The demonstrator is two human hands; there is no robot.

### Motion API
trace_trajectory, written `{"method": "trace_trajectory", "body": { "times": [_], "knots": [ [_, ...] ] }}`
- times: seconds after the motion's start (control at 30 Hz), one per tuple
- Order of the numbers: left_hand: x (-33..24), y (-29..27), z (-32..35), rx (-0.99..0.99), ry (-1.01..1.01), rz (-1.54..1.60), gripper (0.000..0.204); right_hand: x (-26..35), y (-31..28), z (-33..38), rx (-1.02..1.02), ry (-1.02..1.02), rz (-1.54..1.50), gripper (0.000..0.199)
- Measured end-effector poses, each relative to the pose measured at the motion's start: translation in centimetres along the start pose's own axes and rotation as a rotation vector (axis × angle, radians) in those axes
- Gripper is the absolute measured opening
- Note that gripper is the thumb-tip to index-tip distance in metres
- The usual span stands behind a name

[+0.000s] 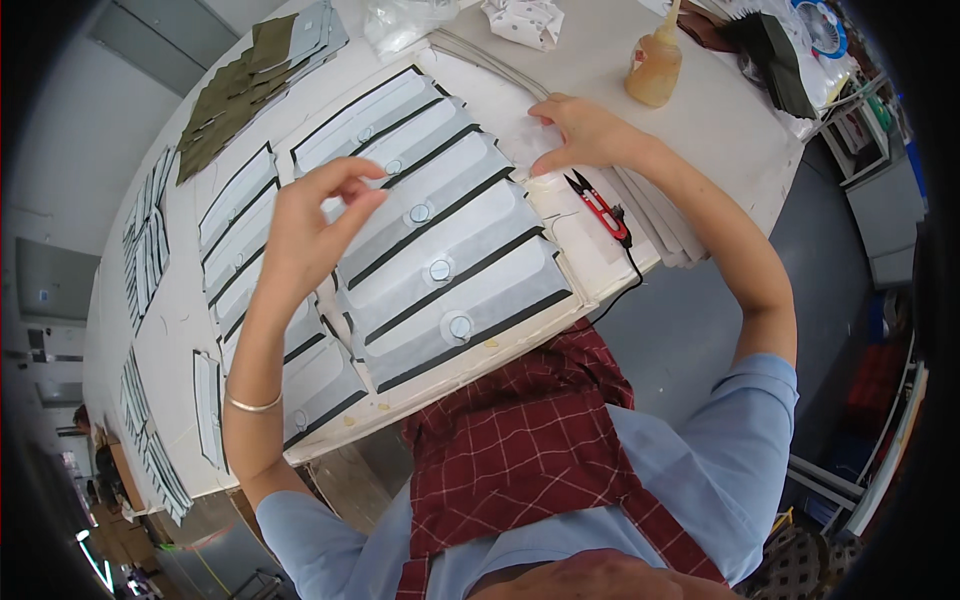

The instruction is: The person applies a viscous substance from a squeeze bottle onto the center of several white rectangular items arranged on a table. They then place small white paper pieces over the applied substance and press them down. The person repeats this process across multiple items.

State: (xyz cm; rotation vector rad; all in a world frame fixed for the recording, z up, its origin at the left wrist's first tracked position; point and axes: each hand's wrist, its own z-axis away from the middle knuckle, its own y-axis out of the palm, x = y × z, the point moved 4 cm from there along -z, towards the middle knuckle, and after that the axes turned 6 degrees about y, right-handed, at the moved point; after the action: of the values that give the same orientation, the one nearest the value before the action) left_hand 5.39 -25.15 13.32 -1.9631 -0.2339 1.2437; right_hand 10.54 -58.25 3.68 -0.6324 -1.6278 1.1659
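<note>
The left hand [325,220] has its grip released, with fingers bent above the grey cloth strips [485,258], which lie in rows reaching almost to the bench's [182,320] near edge. The right hand [585,130] is also released, its fingers apart, near the red scissors [600,208]. Beyond the right edge are grey floor [655,340] and shelves [875,215].

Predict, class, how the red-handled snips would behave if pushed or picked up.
The snips would probably slide rather than roll, since they lie flat. Their slim, dark blades look rigid, so they should keep their shape when lifted. The black cord at the handle end would likely trail or tug, as it runs over the table's edge.
</note>
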Motion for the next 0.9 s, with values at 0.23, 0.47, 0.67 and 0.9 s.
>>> {"method": "trace_trajectory", "body": {
  "times": [0.23, 0.47, 0.67, 0.9],
  "knots": [
    [-1.2, 6.9, -5.6, 0.158, -0.006, 0.155, 0.056, 0.6, -0.3, -0.1, 0.341, 0.339, -0.522, 0.035],
    [-3.1, 12.9, -10.1, 0.247, -0.093, 0.499, 0.073, 2.0, -3.5, 0.8, 0.19, 0.203, -0.859, 0.025],
    [-1.7, 14.9, -11.5, 0.345, -0.323, 0.948, 0.038, 2.7, -5.5, 1.7, 0.046, 0.145, -0.849, 0.025],
    [-1.5, 13.9, -8.5, 0.254, -0.413, 1.039, 0.028, 2.5, -4.4, 1.7, -0.004, 0.162, -0.793, 0.032]
  ]
}}
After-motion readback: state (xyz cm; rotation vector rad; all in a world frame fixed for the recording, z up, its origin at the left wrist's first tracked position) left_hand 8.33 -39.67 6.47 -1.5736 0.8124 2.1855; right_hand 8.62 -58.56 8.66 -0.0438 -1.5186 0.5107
